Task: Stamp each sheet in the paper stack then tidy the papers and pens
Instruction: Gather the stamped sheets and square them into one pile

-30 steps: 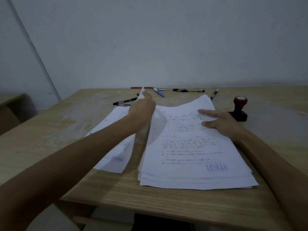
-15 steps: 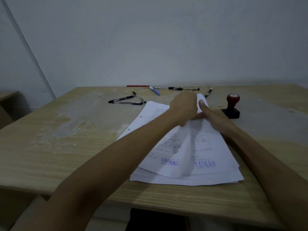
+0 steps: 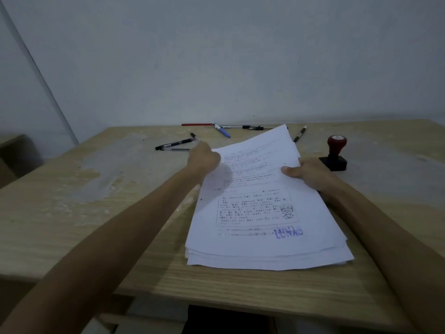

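A stack of printed white sheets (image 3: 260, 213) lies on the wooden table, its top sheet bearing a blue stamp mark near the front. The far end of the stack is lifted off the table. My left hand (image 3: 203, 157) grips the stack's far left edge, fingers curled under it. My right hand (image 3: 308, 173) grips the right edge, thumb on top of the sheets. A red-handled stamp (image 3: 335, 153) on a black base stands just right of my right hand. Several pens (image 3: 175, 143) lie scattered along the far side of the table.
A blue-capped pen (image 3: 222, 130), a red pen (image 3: 197, 124) and black pens (image 3: 252, 127) lie near the back wall. Another black pen (image 3: 299, 134) lies between the sheets and the stamp. The table's front edge (image 3: 216, 297) runs close to me. A low brown piece of furniture (image 3: 14, 155) stands at left.
The sheet my left hand carried from the left pile now lies on the right stack. Both hands have taken hold of the stack's sides and raised its far end.
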